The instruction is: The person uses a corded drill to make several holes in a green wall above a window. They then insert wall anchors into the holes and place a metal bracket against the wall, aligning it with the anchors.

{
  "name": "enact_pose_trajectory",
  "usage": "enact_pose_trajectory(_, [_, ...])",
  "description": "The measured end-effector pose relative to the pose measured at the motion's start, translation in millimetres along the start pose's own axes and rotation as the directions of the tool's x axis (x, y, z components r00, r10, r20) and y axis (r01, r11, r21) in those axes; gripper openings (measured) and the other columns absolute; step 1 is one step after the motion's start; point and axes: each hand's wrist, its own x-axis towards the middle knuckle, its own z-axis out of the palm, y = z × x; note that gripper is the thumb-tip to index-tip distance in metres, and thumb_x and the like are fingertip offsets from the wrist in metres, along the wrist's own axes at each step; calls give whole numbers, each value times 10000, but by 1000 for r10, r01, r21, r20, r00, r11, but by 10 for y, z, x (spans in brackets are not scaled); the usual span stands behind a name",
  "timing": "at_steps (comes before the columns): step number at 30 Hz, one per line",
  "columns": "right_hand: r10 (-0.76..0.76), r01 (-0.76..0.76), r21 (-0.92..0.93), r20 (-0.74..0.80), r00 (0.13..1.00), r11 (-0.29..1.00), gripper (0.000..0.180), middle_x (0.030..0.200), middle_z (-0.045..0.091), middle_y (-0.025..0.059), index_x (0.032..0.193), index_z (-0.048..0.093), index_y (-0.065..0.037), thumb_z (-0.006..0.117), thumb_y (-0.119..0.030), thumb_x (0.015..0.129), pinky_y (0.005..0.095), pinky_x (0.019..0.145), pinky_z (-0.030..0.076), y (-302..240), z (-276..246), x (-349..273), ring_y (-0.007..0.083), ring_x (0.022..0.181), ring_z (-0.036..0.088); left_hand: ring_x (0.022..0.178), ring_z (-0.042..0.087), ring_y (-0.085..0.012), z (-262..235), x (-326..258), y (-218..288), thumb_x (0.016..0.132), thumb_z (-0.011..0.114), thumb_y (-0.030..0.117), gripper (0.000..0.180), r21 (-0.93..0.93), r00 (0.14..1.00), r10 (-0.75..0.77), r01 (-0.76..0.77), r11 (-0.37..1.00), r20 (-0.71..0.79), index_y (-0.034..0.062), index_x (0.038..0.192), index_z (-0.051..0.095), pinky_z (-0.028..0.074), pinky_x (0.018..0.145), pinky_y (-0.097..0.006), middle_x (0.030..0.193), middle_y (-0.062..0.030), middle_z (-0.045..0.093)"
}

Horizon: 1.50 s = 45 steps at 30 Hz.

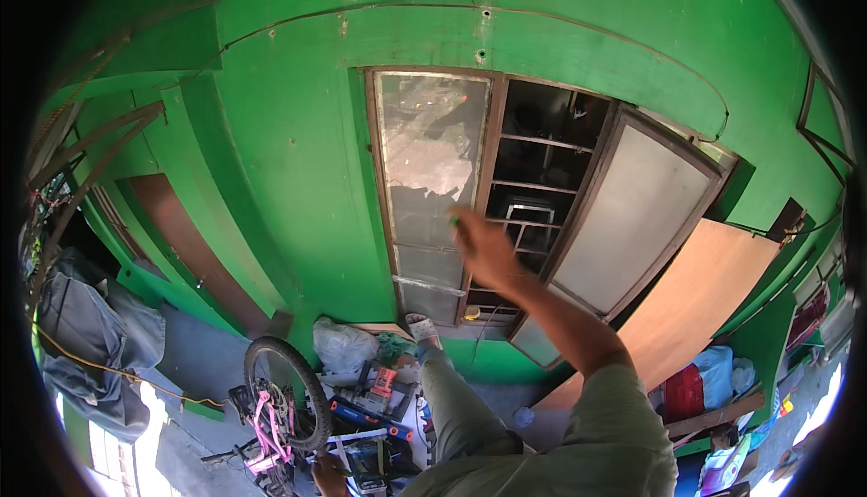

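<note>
While the person's right hand [479, 242] is raised at the centre of the frame, before the right edge of a glass pane [424, 208], its fingers are curled in; a small green thing [454, 222] shows at their tips, too small to identify, and I cannot tell whether it is gripped. The pane fills the left part of a brown window frame [495, 127] in the upper middle, beside a dark barred opening and a slanted frosted panel [637, 213] right of centre. At the lower edge, left of centre, the left hand [330, 474] is near a pink bicycle [269, 429]; what it grasps, if anything, I cannot tell. A plywood board [704, 285] leans at right.
</note>
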Motion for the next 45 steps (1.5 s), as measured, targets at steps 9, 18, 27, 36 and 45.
enact_pose_trajectory(9, [-220, 98, -234, -576, 787, 967, 170, 947, 671, 170, 1037, 665, -22, 731, 31, 889, 412, 689, 542, 852, -1084, 2789, 344, 766, 683, 566, 571, -168, -232, -449, 242, 1119, 469, 365, 374, -282, 987, -119, 84, 956, -111, 82, 915, 604, 467, 544, -334, 690, -32, 595])
enact_pose_trajectory(18, [-405, 112, -533, -473, 783, 839, 135, 885, 648, 150, 984, 673, -33, 739, -10, 869, 457, 638, 543, 1300, -1022, 3279, 374, 730, 663, 567, 572, -172, -250, -519, 86, 1119, 467, 371, 381, -372, 974, -190, 133, 919, -121, 77, 920, 604, 469, 546, -335, 696, -41, 600])
enact_pose_trajectory(27, [-203, 74, -305, -414, 887, 949, 69, 867, 756, 142, 861, 786, -63, 765, -107, 814, 428, 720, 610, 1315, -1206, 3466, 338, 803, 747, 567, 573, -177, -429, -603, -35, 1120, 465, 377, 387, -423, 973, -195, 125, 897, -126, 72, 925, 604, 472, 549, -336, 703, -51, 605])
enact_pose_trajectory(36, [317, -444, -360, -359, 878, 821, 355, 742, 747, 83, 762, 751, -71, 930, -375, 726, 396, 676, 561, 1335, -1427, 3577, 234, 701, 715, 568, 575, -181, -499, -606, -110, 1120, 462, 382, 394, -456, 967, -220, 139, 879, -131, 68, 931, 605, 474, 551, -336, 710, -60, 610])
enact_pose_trajectory(45, [312, -458, -402, -378, 872, 793, 387, 728, 732, 125, 757, 735, -69, 908, -414, 728, 418, 701, 569, 852, -1368, 3411, 294, 726, 726, 568, 576, -186, -379, -644, -137, 1120, 460, 388, 400, -555, 987, -146, 82, 828, -72, 63, 936, 605, 476, 553, -337, 716, -69, 616])
